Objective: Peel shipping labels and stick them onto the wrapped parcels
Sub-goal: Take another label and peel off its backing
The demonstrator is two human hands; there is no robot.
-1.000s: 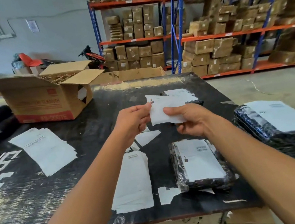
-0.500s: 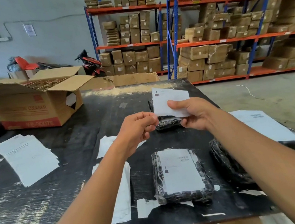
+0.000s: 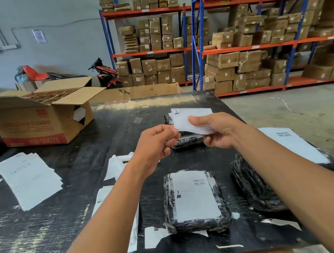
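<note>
Label (image 3: 192, 112) held up over far parcel (image 3: 187, 142): right hand (image 3: 218, 134) gripping it, left hand (image 3: 156, 145) pinching its left edge.

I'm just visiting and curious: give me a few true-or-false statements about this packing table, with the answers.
1. The right hand and the left hand both hold one white label above the table. True.
2. The parcel nearest the person is bare. False: a printed label is stuck on its top.
3. The cardboard box on the left is closed. False: its flaps stand open.
4. A pile of white sheets lies on the table's left side. True.
5. The shelves behind are empty. False: they are packed with brown boxes.
</note>
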